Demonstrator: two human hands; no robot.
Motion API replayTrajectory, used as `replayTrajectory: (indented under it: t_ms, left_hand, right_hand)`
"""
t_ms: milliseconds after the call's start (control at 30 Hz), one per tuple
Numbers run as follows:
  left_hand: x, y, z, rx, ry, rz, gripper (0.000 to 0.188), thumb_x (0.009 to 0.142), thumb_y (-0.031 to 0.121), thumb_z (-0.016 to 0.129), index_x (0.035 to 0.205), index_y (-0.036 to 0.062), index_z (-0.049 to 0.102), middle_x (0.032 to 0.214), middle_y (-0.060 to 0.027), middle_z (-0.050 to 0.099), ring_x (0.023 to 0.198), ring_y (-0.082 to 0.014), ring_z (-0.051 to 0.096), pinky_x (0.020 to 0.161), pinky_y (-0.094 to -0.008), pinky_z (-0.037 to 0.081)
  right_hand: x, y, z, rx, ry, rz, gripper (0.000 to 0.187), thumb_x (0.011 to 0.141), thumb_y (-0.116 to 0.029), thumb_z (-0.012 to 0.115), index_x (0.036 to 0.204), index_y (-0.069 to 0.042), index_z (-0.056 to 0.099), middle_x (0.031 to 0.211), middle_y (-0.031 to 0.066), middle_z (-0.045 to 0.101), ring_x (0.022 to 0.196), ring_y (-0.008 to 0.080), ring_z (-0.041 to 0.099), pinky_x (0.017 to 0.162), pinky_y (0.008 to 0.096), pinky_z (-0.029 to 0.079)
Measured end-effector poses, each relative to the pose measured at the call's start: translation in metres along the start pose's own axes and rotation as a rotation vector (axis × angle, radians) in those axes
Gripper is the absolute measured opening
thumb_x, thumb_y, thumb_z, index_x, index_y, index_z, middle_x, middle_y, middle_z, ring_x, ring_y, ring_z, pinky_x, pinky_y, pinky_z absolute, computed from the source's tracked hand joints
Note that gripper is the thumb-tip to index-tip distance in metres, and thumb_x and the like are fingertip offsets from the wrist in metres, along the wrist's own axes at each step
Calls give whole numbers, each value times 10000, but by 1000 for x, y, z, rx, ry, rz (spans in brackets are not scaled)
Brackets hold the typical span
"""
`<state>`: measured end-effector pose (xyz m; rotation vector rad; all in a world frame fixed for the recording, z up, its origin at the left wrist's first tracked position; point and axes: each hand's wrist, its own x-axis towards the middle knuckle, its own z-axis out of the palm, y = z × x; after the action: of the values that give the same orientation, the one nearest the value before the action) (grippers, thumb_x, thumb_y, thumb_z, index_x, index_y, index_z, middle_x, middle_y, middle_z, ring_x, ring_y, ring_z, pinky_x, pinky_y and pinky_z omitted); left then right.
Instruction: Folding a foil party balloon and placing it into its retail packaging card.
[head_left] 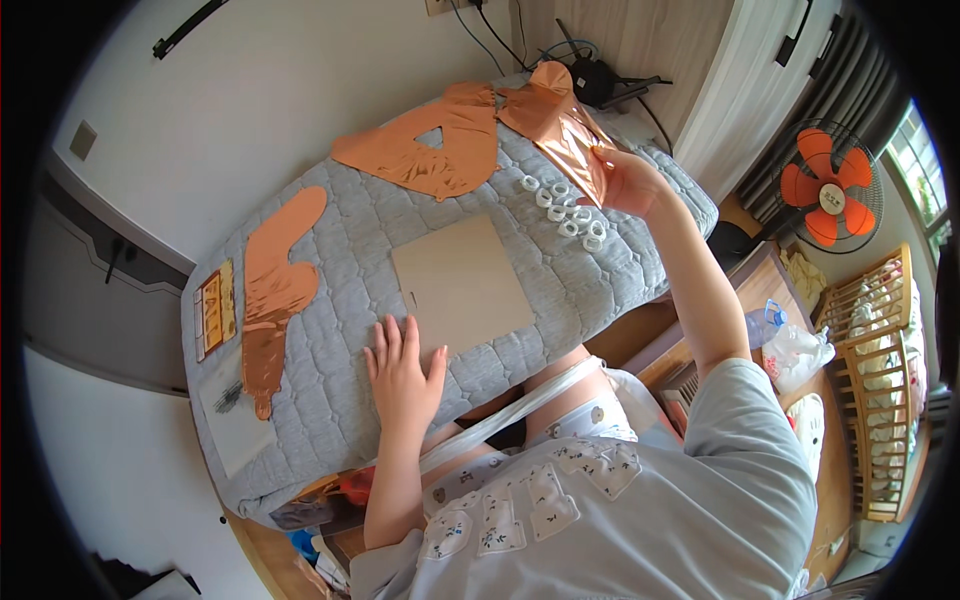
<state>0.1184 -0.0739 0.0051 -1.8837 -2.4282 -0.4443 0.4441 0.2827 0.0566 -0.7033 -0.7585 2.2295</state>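
Note:
My right hand (632,180) reaches to the far right of the bed, thumb and fingers closed on the near edge of a flat, shiny rose-gold foil balloon (560,118). Beside it lies another uninflated foil balloon (440,150) with a triangular hole. A third, long and curved foil balloon (280,265) rests at the left. My left hand (405,372) is open, fingers spread, lying on the quilted cover at the near left corner of a beige board (465,282). Several small white rings, like ribbon or tape rolls (568,212), are grouped below my right hand.
The grey quilted bed (345,300) is the work surface. A picture card (215,310) and a white sheet with a dark smudge (235,410) lie at its left. A black router (592,82) with cables sits behind. An orange-bladed fan (828,190) and a wooden crib (880,370) stand right.

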Motion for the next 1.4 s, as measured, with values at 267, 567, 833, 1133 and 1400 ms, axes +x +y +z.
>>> replayTrajectory:
  t_ms: [267, 567, 833, 1133, 1400]
  left_hand:
    - [-2, -3, -3, -131, 51, 171, 550, 960, 375, 675, 1465, 169, 599, 1594, -167, 472, 1485, -423, 399, 1201, -655, 262]
    - [-4, -6, -2, -206, 93, 157, 554, 882, 384, 771, 1376, 151, 678, 1540, -144, 547, 1453, -398, 458, 1200, -625, 289]
    - [-5, -6, -2, -207, 139, 147, 563, 860, 407, 797, 1351, 153, 689, 1509, -133, 577, 1431, -379, 489, 1195, -601, 316]
    - [-6, -7, 1, -268, 182, 148, 547, 840, 408, 816, 1303, 142, 698, 1481, -131, 596, 1420, -366, 504, 1183, -607, 331]
    - [-6, -9, 0, -317, 164, 154, 536, 821, 395, 840, 1264, 123, 711, 1489, -118, 596, 1437, -362, 493, 1182, -591, 335]
  right_hand:
    - [-60, 13, -16, -111, -242, 126, 520, 1001, -238, 691, 1428, -5, 507, 1338, 171, 660, 1234, 306, 662, 1093, 658, 461]
    - [-46, 35, 9, -276, -120, 46, 485, 982, -115, 699, 1403, 30, 505, 1318, 148, 659, 1194, 243, 667, 1083, 403, 507]
    - [-40, 66, 47, -69, -414, 191, 569, 953, -205, 733, 1422, 18, 500, 1362, 161, 627, 1248, 286, 625, 1114, 496, 460]
    - [6, 120, 124, -151, -343, 309, 335, 991, -135, 701, 1290, -9, 616, 1183, 75, 716, 1088, 167, 685, 1004, 355, 519]
    - [-5, 103, 127, -175, -311, 207, 174, 983, -145, 722, 1086, -17, 666, 1042, 78, 738, 957, 177, 713, 882, 337, 569]
